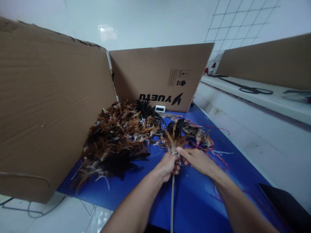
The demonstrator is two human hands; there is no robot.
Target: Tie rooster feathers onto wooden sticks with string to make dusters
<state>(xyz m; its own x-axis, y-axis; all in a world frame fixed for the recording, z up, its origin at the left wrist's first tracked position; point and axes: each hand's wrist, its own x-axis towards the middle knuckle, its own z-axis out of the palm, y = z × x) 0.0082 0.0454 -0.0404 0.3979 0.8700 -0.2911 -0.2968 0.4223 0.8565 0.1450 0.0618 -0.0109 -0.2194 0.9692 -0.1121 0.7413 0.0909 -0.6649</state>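
The left hand (167, 165) grips a thin stick (172, 204) with a feather tuft (173, 137) – the right hand (198, 160) touches it (above a blue mat (194, 200)).

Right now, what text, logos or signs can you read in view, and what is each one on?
"YUETU", printed upside down with a leaf-like logo, on the cardboard panel behind the feathers.
Two small boxed labels and an arrow mark above it on the same panel: too small to read.
The small white device at the foot of the panel: any display is unreadable.
Nothing readable near the left hand or right hand.
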